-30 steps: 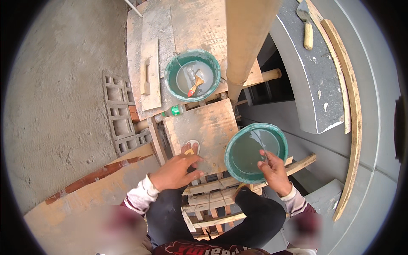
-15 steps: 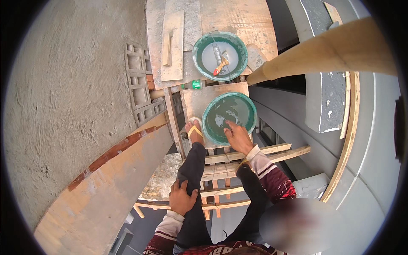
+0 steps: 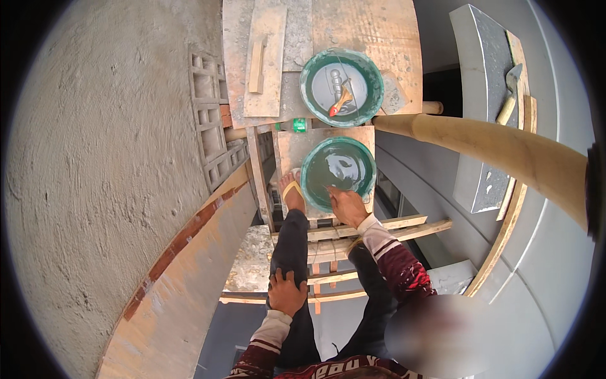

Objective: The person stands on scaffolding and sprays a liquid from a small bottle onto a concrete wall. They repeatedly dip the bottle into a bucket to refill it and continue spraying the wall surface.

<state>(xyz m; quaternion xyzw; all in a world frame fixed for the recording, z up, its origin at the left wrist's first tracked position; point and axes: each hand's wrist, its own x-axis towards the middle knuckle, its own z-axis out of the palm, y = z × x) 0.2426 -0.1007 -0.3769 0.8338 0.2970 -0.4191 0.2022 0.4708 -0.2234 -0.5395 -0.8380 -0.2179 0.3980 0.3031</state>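
My right hand (image 3: 348, 207) reaches over the near rim of a green basin (image 3: 372, 160) of murky water. Its fingers are loosely bent, with the tips at or in the water, and nothing shows in them. My left hand (image 3: 287, 295) rests with spread fingers on my left leg (image 3: 290, 246), holding nothing. My left foot (image 3: 293, 192), in a yellow-strapped flip-flop, stands beside the basin. Beyond it, a second green basin (image 3: 380, 88) holds pale liquid and a paintbrush (image 3: 341, 101) with a red-tipped handle.
A wooden float (image 3: 267, 63) lies on stained boards (image 3: 398, 38). A green-labelled bottle (image 3: 297, 125) lies between the basins. Rough plaster (image 3: 107, 145) is at left. At right, a bamboo pole (image 3: 486, 142) crosses before a ledge holding a trowel (image 3: 510, 95). Wooden slats (image 3: 404, 222) have gaps between.
My right hand has drawn back toward the basin's near rim, its fingers more bent and lower. The view has shifted, bringing the trowel into sight. My left hand stays on my leg.
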